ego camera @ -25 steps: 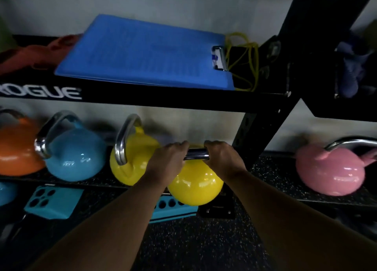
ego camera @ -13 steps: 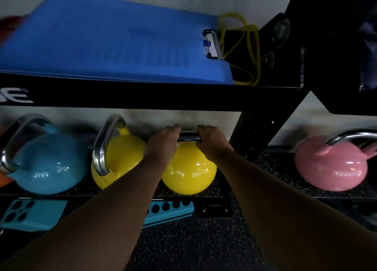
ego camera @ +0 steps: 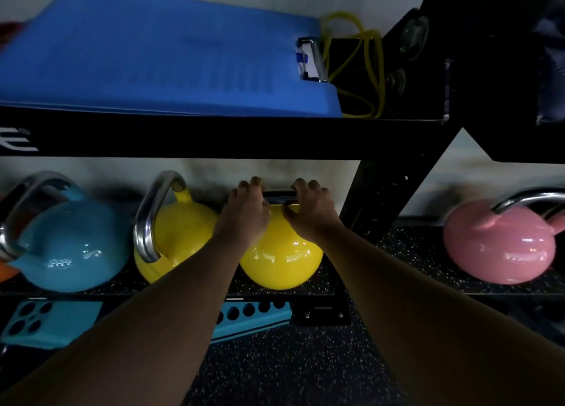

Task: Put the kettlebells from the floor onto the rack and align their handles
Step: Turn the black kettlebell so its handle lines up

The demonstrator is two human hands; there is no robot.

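Both hands on one steel handle (ego camera: 279, 197): left hand (ego camera: 244, 213) draped over its left end, fingers curled; right hand (ego camera: 308, 210) over its right end, thumb under the bar, fingers loosely hooked. Yellow kettlebell (ego camera: 281, 258) below, seated on the lower shelf (ego camera: 397, 252) of the rack (ego camera: 382, 197), just beside a second yellow kettlebell (ego camera: 180, 231). Further left, a blue kettlebell (ego camera: 67, 252); well to the right, a pink kettlebell (ego camera: 501, 246).

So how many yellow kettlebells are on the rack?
2. One yellow kettlebell sits beside the blue kettlebell. The other is to its right, under both hands, left hand and right hand, which are on its handle. More may be hidden.
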